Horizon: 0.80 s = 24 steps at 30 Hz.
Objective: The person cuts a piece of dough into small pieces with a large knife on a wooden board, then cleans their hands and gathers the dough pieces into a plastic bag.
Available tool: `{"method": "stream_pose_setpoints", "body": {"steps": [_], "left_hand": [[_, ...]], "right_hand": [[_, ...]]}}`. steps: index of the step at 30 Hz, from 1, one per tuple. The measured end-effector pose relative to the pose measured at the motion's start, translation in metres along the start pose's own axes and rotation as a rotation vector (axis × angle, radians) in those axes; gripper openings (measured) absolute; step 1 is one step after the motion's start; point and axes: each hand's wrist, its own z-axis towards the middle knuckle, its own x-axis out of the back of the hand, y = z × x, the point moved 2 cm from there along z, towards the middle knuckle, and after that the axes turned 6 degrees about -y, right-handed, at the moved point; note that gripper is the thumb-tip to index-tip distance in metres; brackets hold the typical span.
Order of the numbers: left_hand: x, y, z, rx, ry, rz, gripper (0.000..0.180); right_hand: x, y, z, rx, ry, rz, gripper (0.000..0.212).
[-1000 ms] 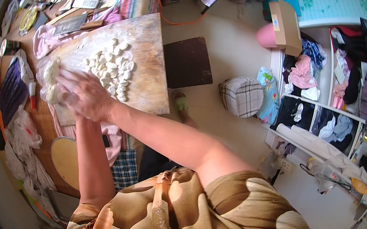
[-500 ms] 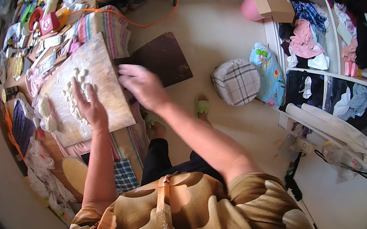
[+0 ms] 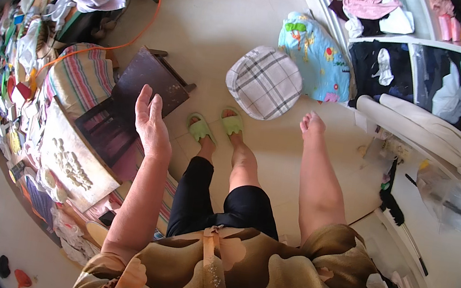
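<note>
Palm half turned and fingers stretched out, my left hand [image 3: 153,124] is raised in the air and holds nothing. Beyond it on the left lies a floury wooden board [image 3: 54,130] with a cluster of small pale dough pieces [image 3: 71,164]. My right hand [image 3: 312,123] hangs apart to the right, its fingers curled in and nothing showing in them. Nearest to it is a round stool with a plaid cover [image 3: 265,82]. A dark wooden stool [image 3: 148,82] stands beyond my left hand, beside the board.
Cluttered goods fill the surface along the left, near a striped cloth [image 3: 81,73]. An orange cord [image 3: 140,31] runs down to the floor. A blue patterned cloth [image 3: 316,59] rests against open shelves of clothes [image 3: 382,74] on the right. My feet wear green slippers [image 3: 202,128].
My left hand has lifted off the dough pieces and away from the board. My right hand has swung right and curled its fingers. My view has turned right, so the board sits farther left.
</note>
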Motion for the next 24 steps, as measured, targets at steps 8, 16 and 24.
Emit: {"method": "stream_pose_setpoints", "body": {"steps": [8, 16, 24], "left_hand": [[-0.029, -0.102, 0.024, 0.213, 0.058, -0.023, 0.046], [-0.038, -0.165, 0.045, 0.122, 0.079, 0.022, 0.043], [-0.026, -0.152, 0.046, 0.173, 0.109, -0.085, 0.037]], "right_hand": [[0.001, 0.008, 0.154, -0.15, 0.024, -0.056, 0.072], [-0.059, 0.008, 0.236, -0.08, -0.102, 0.361, 0.056], [-0.015, -0.041, 0.257, 0.019, -0.171, 0.392, 0.027]]}}
